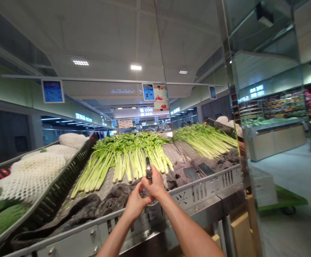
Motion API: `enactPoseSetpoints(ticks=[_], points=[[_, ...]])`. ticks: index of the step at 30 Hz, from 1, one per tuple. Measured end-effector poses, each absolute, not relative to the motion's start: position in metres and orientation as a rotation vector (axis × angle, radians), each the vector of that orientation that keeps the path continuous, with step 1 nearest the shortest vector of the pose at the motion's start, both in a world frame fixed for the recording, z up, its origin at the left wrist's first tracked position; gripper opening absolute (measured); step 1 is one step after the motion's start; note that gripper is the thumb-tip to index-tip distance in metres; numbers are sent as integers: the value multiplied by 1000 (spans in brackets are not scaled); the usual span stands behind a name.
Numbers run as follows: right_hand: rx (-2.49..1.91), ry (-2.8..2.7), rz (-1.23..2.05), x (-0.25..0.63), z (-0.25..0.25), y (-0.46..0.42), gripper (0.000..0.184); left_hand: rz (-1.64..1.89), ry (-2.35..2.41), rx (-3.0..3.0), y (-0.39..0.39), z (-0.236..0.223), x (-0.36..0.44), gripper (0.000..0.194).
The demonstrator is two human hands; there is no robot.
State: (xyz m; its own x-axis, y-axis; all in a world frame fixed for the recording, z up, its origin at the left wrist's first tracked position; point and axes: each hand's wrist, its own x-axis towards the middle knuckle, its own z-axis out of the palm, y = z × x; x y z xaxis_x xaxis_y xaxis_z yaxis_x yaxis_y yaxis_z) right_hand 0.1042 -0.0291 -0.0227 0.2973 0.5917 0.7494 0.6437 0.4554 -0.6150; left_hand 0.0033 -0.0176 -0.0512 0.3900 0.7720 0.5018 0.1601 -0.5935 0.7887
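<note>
My right hand (156,185) is closed around a small dark tool (148,169) with a shiny part, which points up and away from me. Its exact kind is not clear. Close against it, my left hand (137,200) has its fingers bent and its thumb reaching towards the right hand; whatever it pinches is hidden. Both hands are above the front rail (182,198) of a produce stand. Just beyond them lies a row of celery (130,160), leaves to the back and pale stalk ends towards me. A crumpled dark cloth (115,196) runs along the front.
On the left, a black crate wall (61,178) separates the celery from white foam-netted produce (37,164) and broccoli (5,217). A mirrored panel (198,107) on the right reflects the celery. Price signs (148,92) hang overhead. A green trolley (289,196) appears at the right.
</note>
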Motion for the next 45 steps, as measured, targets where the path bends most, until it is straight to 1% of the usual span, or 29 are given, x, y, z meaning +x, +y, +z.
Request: enactPoseSetpoints(ticks=[6, 10, 15, 22, 29, 33, 37, 41, 45], points=[[-1131, -1412, -30, 104, -18, -33, 26, 1230, 766, 2001, -25, -43, 3, 50], [-1099, -1420, -43, 95, -2, -37, 25, 1259, 868, 2087, -36, -27, -8, 59], [-1112, -1408, 14, 85, 8, -28, 17, 1269, 1046, 2082, -39, -16, -21, 56], [-1059, -1411, 8, 78, 2, -24, 20, 1296, 1084, 2051, -35, -23, -27, 66], [-1061, -1439, 71, 63, 8, -23, 21, 1341, 1101, 2017, -36, -22, -40, 69], [-1103, -1439, 107, 55, 2, -19, 19, 1303, 1116, 2007, -36, -25, -49, 67], [-1096, -1435, 70, 50, 1, -20, 23, 1323, 1069, 2013, -33, -27, -54, 70], [-1086, -1478, 24, 51, 8, -24, 27, 1403, 955, 2044, -29, -27, -51, 67], [-1084, -1489, -16, 60, 3, -25, 29, 1375, 1036, 2058, -27, -35, -41, 68]])
